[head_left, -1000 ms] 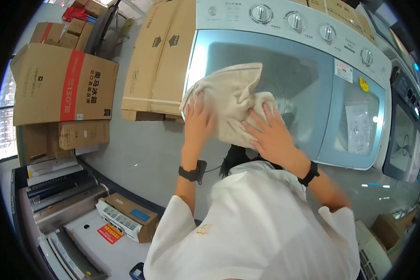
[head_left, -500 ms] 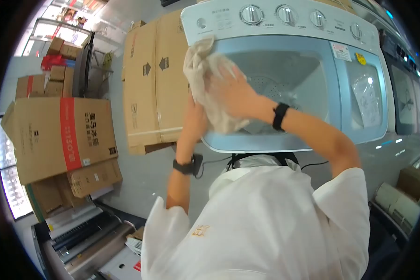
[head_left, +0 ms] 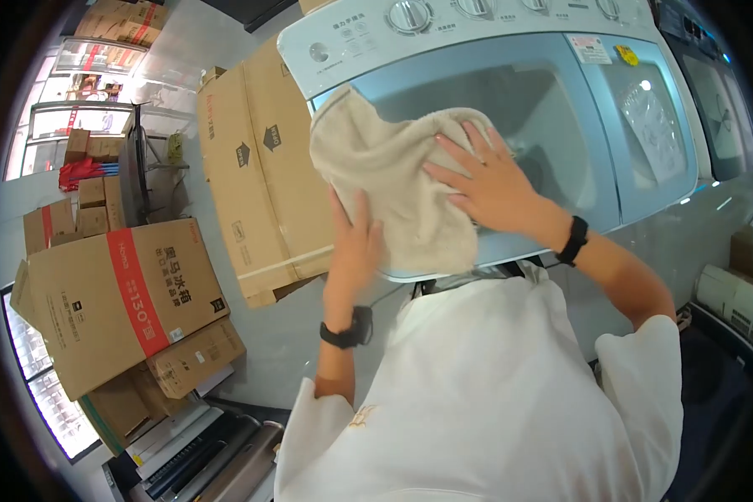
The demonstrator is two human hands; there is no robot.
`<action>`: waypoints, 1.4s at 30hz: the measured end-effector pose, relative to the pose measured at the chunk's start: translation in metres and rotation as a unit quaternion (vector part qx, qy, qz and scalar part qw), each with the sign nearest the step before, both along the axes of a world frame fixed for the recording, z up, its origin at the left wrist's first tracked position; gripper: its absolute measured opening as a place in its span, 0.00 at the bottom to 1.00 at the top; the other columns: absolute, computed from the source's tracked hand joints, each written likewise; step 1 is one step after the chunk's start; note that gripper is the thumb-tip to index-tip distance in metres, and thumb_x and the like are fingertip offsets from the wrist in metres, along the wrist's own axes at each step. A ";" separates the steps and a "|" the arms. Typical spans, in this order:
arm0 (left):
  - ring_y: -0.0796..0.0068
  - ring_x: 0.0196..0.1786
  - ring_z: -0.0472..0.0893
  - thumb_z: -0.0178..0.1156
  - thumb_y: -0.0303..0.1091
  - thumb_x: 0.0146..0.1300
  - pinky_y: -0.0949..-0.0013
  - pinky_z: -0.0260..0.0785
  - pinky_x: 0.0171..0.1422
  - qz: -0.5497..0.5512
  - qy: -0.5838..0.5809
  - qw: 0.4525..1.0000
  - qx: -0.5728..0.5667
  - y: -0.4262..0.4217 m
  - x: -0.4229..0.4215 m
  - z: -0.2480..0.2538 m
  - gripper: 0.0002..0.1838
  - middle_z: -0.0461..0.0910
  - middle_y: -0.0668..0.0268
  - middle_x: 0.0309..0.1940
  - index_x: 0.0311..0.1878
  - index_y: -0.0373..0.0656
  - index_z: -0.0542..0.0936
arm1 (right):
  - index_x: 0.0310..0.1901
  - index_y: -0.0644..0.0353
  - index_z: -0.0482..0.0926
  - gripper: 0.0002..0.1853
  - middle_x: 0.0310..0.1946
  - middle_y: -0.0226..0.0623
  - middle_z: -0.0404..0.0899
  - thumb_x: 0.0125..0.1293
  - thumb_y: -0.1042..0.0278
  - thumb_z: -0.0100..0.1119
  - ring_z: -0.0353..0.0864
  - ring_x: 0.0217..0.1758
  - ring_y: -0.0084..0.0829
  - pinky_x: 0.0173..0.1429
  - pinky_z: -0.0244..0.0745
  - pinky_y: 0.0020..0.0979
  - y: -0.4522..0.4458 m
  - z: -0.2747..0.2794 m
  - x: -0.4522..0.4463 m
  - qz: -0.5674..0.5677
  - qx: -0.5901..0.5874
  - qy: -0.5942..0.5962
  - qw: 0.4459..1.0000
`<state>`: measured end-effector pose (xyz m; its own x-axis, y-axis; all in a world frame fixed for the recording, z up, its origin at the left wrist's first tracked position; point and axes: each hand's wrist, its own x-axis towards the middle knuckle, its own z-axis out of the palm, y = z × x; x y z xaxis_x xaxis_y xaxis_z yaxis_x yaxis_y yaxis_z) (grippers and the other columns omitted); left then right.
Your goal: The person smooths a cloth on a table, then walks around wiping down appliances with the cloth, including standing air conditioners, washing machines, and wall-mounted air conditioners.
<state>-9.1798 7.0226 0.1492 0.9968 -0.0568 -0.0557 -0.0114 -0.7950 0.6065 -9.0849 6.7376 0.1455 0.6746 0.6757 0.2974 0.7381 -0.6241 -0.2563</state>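
Observation:
A beige cloth (head_left: 393, 180) lies spread over the left part of the light blue washing machine lid (head_left: 552, 125), covering its left front corner. My right hand (head_left: 489, 184) rests on the cloth's right side, fingers spread flat. At the cloth's lower left edge is my left hand (head_left: 356, 251), slightly blurred, its fingers stretched out and apart. Through the clear lid window the tub shows in part; the cloth hides the rest. Along the machine's far side runs a white control panel (head_left: 477, 21) with several knobs.
Left of the machine stands a tall cardboard box (head_left: 259, 167). Further left, a large box with a red stripe (head_left: 134, 293) rests among smaller cartons. A dark appliance (head_left: 711, 109) stands close on the right. The machine's smaller lid (head_left: 648, 125) holds a plastic packet beneath or on it.
The bunched cloth is now spread wider across the lid. My right hand has moved right and lies flat; my left hand has shifted slightly down. The view has tilted.

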 end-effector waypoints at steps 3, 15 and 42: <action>0.24 0.82 0.46 0.55 0.36 0.75 0.41 0.48 0.83 -0.029 -0.030 0.997 0.063 0.002 0.012 -0.009 0.28 0.42 0.32 0.82 0.74 0.34 0.68 | 0.75 0.36 0.72 0.36 0.82 0.34 0.58 0.63 0.54 0.69 0.51 0.85 0.56 0.86 0.45 0.60 0.017 -0.004 -0.036 0.035 -0.017 0.042 0.998; 0.25 0.83 0.42 0.50 0.46 0.78 0.19 0.35 0.77 -0.125 -0.027 0.948 0.292 -0.076 -0.015 0.002 0.37 0.45 0.45 0.85 0.85 0.45 0.55 | 0.73 0.39 0.75 0.33 0.82 0.35 0.60 0.65 0.61 0.67 0.54 0.84 0.56 0.85 0.48 0.59 -0.091 0.007 -0.065 -0.191 -0.008 0.084 0.978; 0.24 0.82 0.47 0.54 0.43 0.74 0.16 0.29 0.76 -0.103 -0.053 0.962 0.248 -0.275 -0.041 -0.017 0.32 0.61 0.44 0.76 0.80 0.53 0.67 | 0.68 0.48 0.79 0.25 0.77 0.37 0.68 0.69 0.65 0.62 0.61 0.82 0.48 0.85 0.52 0.52 -0.285 -0.001 -0.077 -0.115 -0.048 0.060 0.990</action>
<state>-9.2209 6.7480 0.1319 0.9688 -0.2464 -0.0248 -0.2407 -0.9604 0.1407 -9.1622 6.4530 0.1445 0.8404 0.5217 0.1471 0.5416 -0.7979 -0.2646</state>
